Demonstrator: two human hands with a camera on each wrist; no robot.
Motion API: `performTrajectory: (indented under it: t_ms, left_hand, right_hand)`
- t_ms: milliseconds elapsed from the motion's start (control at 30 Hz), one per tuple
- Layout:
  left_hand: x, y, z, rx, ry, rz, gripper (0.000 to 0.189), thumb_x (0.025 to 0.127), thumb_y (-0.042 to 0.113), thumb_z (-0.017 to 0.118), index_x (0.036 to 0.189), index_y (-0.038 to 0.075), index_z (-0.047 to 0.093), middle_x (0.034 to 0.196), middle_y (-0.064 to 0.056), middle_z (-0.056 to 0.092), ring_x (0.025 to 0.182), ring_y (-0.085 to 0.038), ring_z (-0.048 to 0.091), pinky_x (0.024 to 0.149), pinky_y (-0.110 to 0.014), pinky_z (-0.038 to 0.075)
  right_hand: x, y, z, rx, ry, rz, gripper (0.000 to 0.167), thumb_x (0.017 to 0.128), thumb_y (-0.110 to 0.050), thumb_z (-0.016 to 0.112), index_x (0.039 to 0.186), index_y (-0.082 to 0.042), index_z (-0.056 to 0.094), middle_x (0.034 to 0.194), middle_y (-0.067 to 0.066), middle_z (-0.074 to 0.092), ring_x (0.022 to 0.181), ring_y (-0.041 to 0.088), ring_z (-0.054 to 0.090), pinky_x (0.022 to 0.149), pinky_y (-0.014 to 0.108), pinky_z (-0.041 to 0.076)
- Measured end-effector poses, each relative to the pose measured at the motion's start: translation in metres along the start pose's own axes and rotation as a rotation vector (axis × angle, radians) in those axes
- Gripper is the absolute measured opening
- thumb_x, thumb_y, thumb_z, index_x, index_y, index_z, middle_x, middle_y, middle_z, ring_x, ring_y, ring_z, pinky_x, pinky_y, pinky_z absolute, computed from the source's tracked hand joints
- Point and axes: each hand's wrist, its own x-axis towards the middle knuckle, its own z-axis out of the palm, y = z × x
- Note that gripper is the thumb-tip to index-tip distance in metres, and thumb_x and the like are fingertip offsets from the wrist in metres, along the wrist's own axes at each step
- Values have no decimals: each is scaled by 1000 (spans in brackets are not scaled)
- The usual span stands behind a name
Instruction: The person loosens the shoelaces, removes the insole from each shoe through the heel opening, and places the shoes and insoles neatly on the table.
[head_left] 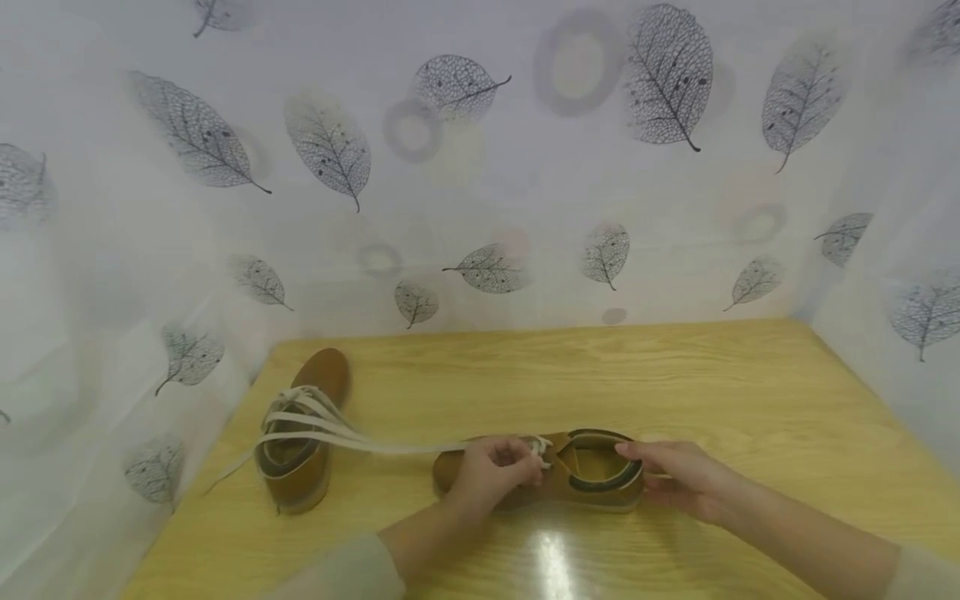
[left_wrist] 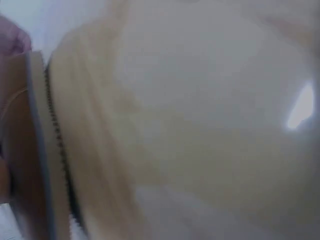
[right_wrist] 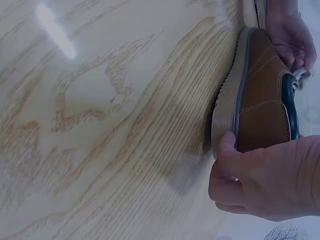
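A brown shoe (head_left: 600, 497) with a dark padded collar lies sideways on the table, its toe to the left. At its tongue, my left hand (head_left: 491, 475) pinches a pale shoelace (head_left: 542, 450); the right wrist view shows the lace (right_wrist: 300, 72) at those fingertips. My right hand (head_left: 686, 479) grips the heel, thumb up at the collar. In the right wrist view its fingers curl round the heel by the ribbed sole (right_wrist: 227, 110). The left wrist view catches only the shoe's side (left_wrist: 30, 150) and part of the right hand (left_wrist: 12, 37).
Another brown shoe (head_left: 303, 492) stands at the table's left, toe pointing away. Long pale laces (head_left: 322, 429) drape over it and stretch right toward the left hand. Behind the wooden table (head_left: 675, 375) hangs a white leaf-print sheet (head_left: 517, 192), also along both sides.
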Motion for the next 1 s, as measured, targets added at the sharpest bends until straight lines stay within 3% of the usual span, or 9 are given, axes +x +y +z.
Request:
performTrajectory:
  t_ms: [233,400,533,667,767,867,1000]
  left_hand:
    - [13,11,2,115,-5,-114,30,86,25,69,87,-6,67,73,-10,70,62,-14,67,64,-29,59]
    - [14,12,4,118,18,-134,24,86,19,68,86,-5,66,75,-10,70,62,-11,66,64,-27,59]
    - [11,10,1,11,17,-112,16,87,14,66,84,-1,63,88,-10,72,72,-9,66,72,-24,57]
    - [9,8,-6,-79,-45,-109,6,87,14,66,84,9,65,100,-6,71,84,-9,65,81,-24,55]
    - [12,7,-13,-153,-103,-118,9,91,14,58,86,12,66,98,-4,69,89,-11,64,87,-28,53]
    - [15,7,-19,-294,-146,-131,19,96,15,49,85,13,64,94,0,67,92,-13,63,96,-33,49]
    - [13,9,-24,-525,-158,-161,26,100,17,41,85,14,62,90,0,66,91,-14,63,101,-35,46]
  right_hand:
    - [-1,0,0,37,-1,5,43,86,-26,68,112,7,58,111,14,51,98,22,55,92,38,51]
    - [-1,-1,-1,35,-13,-6,46,87,-26,68,114,9,57,108,13,54,97,23,58,93,40,51]
    - [-2,-3,0,51,-15,6,48,87,-27,68,115,10,55,109,15,53,100,25,57,95,42,49]
    - [-4,-4,0,70,-35,13,45,88,-27,67,113,9,57,110,15,50,101,26,57,95,40,50]
    - [-5,-5,0,73,-33,12,41,88,-27,67,110,7,60,112,16,50,102,26,57,94,38,50]
    - [-6,-6,1,72,-11,18,41,88,-27,68,110,6,60,118,20,45,107,29,53,96,40,49]
    - [-6,-6,1,67,0,31,58,88,-28,68,124,12,47,130,31,29,115,38,44,104,48,41]
